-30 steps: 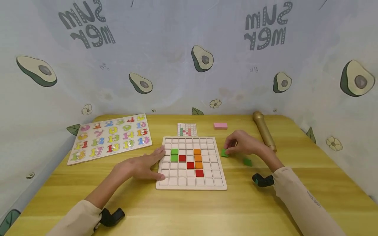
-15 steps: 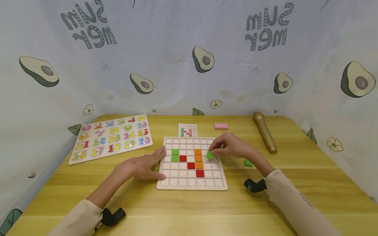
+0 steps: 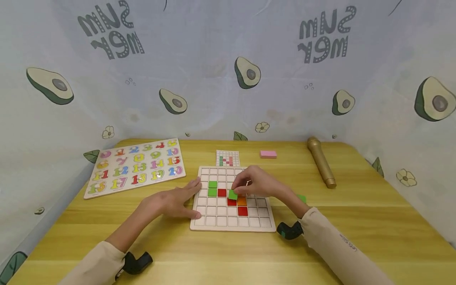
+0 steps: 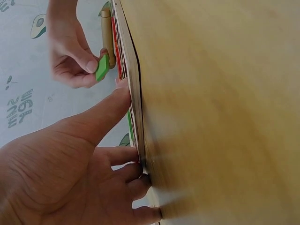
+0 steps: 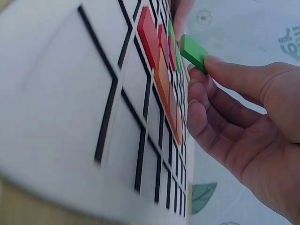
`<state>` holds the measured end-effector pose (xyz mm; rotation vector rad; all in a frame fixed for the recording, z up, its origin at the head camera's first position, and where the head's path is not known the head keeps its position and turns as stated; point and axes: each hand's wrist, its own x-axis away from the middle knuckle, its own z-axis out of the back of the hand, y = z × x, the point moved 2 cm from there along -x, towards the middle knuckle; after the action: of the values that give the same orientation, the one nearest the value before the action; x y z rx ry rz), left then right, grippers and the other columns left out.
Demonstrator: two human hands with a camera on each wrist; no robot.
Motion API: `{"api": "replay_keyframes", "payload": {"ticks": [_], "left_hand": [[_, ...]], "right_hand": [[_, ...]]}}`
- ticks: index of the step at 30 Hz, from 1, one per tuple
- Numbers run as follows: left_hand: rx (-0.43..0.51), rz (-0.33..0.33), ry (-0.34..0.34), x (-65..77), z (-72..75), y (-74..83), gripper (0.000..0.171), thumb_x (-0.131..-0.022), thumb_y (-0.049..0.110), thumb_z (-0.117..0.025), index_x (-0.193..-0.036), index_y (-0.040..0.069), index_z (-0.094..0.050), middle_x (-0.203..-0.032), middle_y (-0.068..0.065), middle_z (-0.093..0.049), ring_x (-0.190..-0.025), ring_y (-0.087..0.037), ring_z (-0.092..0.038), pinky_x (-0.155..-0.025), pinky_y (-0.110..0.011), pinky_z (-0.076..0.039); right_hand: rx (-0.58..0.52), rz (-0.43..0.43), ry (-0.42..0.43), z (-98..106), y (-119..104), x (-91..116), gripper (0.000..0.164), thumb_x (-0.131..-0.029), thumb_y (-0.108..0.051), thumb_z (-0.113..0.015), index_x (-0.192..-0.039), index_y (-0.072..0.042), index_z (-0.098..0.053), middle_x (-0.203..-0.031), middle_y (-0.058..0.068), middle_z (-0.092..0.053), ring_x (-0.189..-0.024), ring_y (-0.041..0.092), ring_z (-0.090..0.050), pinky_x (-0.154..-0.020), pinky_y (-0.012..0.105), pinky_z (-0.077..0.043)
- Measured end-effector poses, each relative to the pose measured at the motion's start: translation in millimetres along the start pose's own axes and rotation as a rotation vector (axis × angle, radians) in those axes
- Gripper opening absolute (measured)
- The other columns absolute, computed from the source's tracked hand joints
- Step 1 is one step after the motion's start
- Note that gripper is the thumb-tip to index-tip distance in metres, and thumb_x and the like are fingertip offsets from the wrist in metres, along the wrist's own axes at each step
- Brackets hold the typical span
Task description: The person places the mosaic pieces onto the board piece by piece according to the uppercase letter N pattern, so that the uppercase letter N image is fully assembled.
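Note:
My right hand (image 3: 256,182) pinches a green square tile (image 3: 232,194) between thumb and fingertips, over the middle of the white grid board (image 3: 217,221). In the right wrist view the green tile (image 5: 193,52) is held tilted, apart from the board's surface. Green tiles (image 3: 212,189), red tiles (image 3: 243,211) and an orange tile (image 3: 242,202) sit in the board's squares; my right hand hides other orange ones. My left hand (image 3: 174,200) rests at the board's left edge. In the left wrist view its thumb (image 4: 105,112) lies on the rim, the other fingers along the side.
A small pattern card (image 3: 227,158) lies behind the board, with a pink block (image 3: 268,154) to its right. A gold microphone (image 3: 322,163) lies at the right. A number puzzle board (image 3: 135,168) is at the left. Another green tile (image 3: 302,198) is partly hidden behind my right forearm.
My right hand has lifted the green tile from the table right of the board and carried it left over the board's middle. The left hand has stayed at the edge.

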<state>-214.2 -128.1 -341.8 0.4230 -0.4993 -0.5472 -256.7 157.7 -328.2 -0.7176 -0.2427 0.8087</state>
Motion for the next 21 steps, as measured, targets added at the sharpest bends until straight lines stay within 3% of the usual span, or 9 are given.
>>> {"api": "replay_keyframes", "payload": {"ticks": [11, 13, 16, 18, 21], "left_hand": [[0.009, 0.006, -0.006, -2.4, 0.4, -2.0, 0.103, -0.101, 0.052, -0.074, -0.173, 0.007, -0.016, -0.182, -0.009, -0.001, -0.167, -0.032, -0.012, -0.133, -0.060, -0.014], [-0.009, -0.021, -0.002, -8.8, -3.7, -14.1, 0.106, -0.100, 0.058, -0.072, -0.174, 0.008, -0.015, -0.182, -0.010, 0.000, -0.167, -0.033, -0.012, -0.132, -0.063, -0.014], [-0.003, -0.032, 0.002, -7.4, -3.9, -15.0, 0.108, -0.099, 0.059, -0.073, -0.174, 0.007, -0.015, -0.182, -0.012, -0.001, -0.167, -0.034, -0.012, -0.132, -0.064, -0.014], [-0.003, -0.031, 0.004, -6.7, -4.3, -15.1, 0.107, -0.099, 0.056, -0.073, -0.173, 0.006, -0.015, -0.182, -0.012, -0.001, -0.167, -0.033, -0.012, -0.132, -0.064, -0.013], [0.020, -0.002, 0.001, 0.3, 0.0, -2.7, 0.103, -0.101, 0.049, -0.075, -0.173, 0.004, -0.016, -0.182, -0.012, -0.002, -0.167, -0.032, -0.012, -0.133, -0.061, -0.012]], "right_hand": [[0.009, 0.030, -0.011, -24.8, -17.5, -24.8, 0.005, -0.097, -0.004, -0.080, -0.099, -0.007, -0.084, -0.086, -0.004, -0.077, -0.075, 0.005, -0.064, -0.074, 0.025, -0.060], [0.023, 0.044, -0.011, -28.7, -19.3, -28.0, 0.005, -0.097, -0.004, -0.080, -0.098, -0.007, -0.084, -0.086, -0.005, -0.077, -0.075, 0.004, -0.064, -0.074, 0.024, -0.060], [0.034, 0.053, -0.008, -33.8, -20.7, -31.7, 0.004, -0.098, -0.005, -0.080, -0.098, -0.007, -0.083, -0.086, -0.004, -0.077, -0.075, 0.002, -0.063, -0.074, 0.023, -0.059], [0.031, 0.053, -0.001, -36.7, -20.3, -33.1, 0.004, -0.098, -0.005, -0.079, -0.098, -0.006, -0.083, -0.085, -0.004, -0.077, -0.075, 0.002, -0.062, -0.073, 0.023, -0.059], [0.026, 0.051, 0.016, -40.2, -19.3, -33.6, 0.005, -0.098, -0.004, -0.079, -0.096, -0.006, -0.083, -0.085, -0.003, -0.077, -0.075, 0.002, -0.063, -0.073, 0.022, -0.059]]}}
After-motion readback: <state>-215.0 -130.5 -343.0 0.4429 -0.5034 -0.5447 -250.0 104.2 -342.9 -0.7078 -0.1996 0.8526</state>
